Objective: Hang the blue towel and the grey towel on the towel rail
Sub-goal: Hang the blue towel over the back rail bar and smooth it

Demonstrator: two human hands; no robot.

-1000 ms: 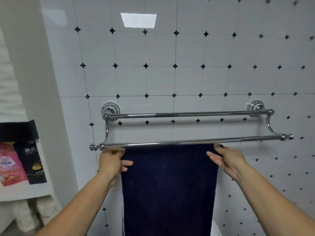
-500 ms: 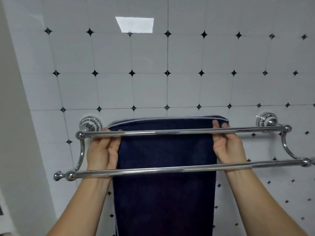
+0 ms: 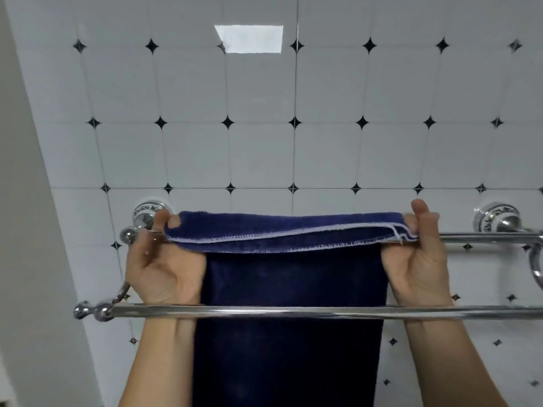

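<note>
My left hand (image 3: 164,268) and right hand (image 3: 417,259) each pinch a top corner of the soft, limp dark blue terry towel (image 3: 289,289), folding over the chrome double towel rail's (image 3: 293,312) back bar; corners seem the best hold.

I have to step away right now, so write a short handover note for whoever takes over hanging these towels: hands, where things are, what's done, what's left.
Left hand: grip closed on the left top corner of the blue towel.
Right hand: grip closed on the right top corner.
Both arms reach up between the rail's two bars. The towel's top edge is held at the back bar and starting to fold over it; the rest hangs down behind the front bar.
Done: blue towel raised to the back bar.
Left: finish draping it, let go, then hang the grey towel, which is not in view.
</note>
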